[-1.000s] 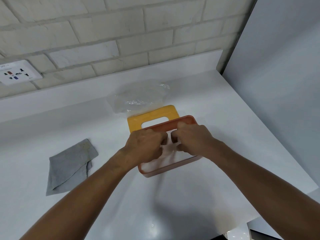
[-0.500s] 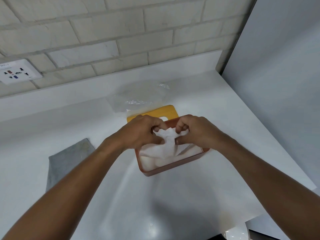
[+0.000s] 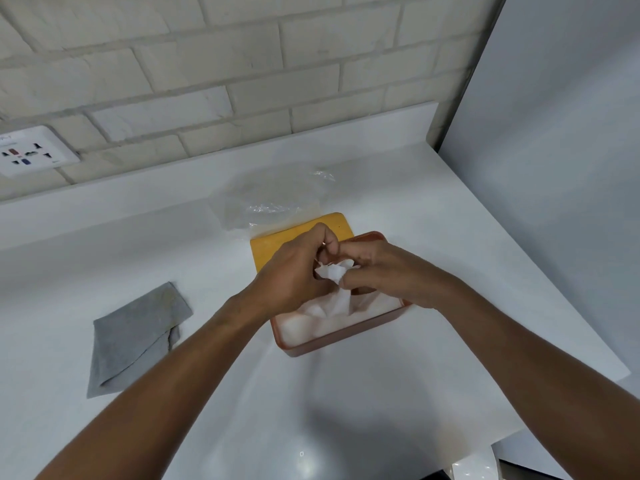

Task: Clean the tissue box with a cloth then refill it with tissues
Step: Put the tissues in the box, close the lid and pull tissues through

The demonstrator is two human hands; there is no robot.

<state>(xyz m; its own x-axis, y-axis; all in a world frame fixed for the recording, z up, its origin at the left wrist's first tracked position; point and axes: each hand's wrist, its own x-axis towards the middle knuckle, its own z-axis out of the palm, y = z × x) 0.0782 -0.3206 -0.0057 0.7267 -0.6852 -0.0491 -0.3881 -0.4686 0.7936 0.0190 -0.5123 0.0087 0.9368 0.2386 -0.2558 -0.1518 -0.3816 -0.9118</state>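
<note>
Tissue box (image 3: 332, 344), lid (image 3: 277, 247) behind, cloth (image 3: 135, 337) well left

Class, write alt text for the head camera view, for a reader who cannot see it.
A left hand and right hand pinch a white tissue raised from the stack in an open reddish tissue box on a white counter. A yellow lid lies just behind the box, clear plastic wrapper beyond it, a folded grey cloth to the left.

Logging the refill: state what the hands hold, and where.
Both the left hand and right hand pinch the top tissue by its bunched-up peak.
</note>
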